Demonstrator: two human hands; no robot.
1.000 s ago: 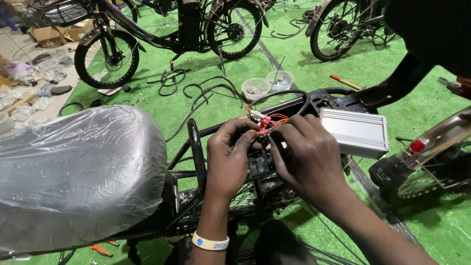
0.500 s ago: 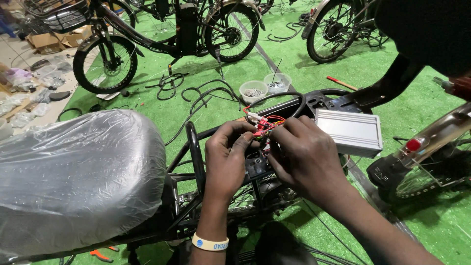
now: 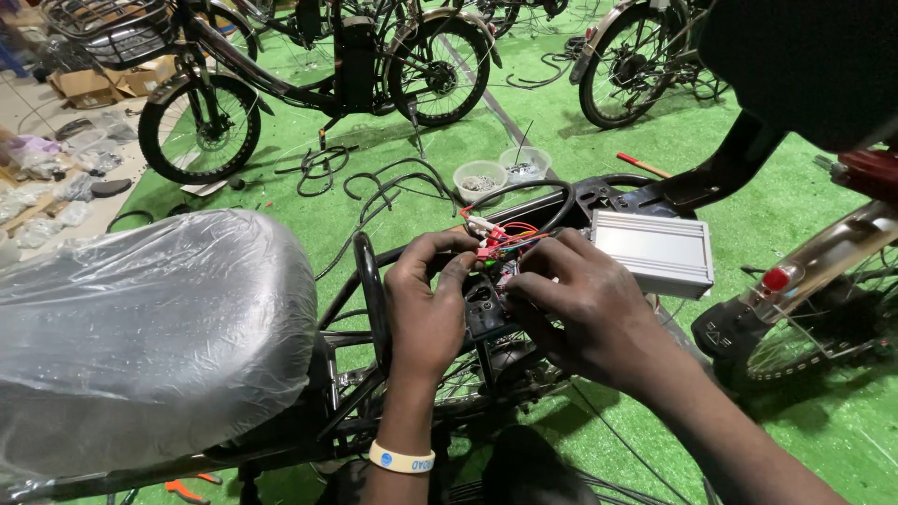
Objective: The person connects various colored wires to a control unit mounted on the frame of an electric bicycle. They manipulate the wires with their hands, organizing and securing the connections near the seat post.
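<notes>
My left hand (image 3: 428,304) and my right hand (image 3: 582,309) are close together over the black frame (image 3: 367,281) of an electric bicycle. Both pinch a bundle of red and coloured wires with small connectors (image 3: 496,241), the fingertips almost touching. A black box (image 3: 482,313) on the frame sits just under the fingers. A silver ribbed metal controller box (image 3: 652,251) lies right of my right hand, touching the wire bundle's side. The left wrist wears a pale yellow band (image 3: 400,459).
A plastic-wrapped saddle (image 3: 140,327) fills the left. Two clear cups of small parts (image 3: 480,180) stand on the green turf beyond the frame, with loose black cables (image 3: 374,182) and a red-handled tool (image 3: 641,165). Several parked bicycles (image 3: 234,103) line the back. A wheel and red reflector (image 3: 776,279) are at right.
Both hands stayed on the wire bundle with only small finger shifts. The view moved slightly closer.
</notes>
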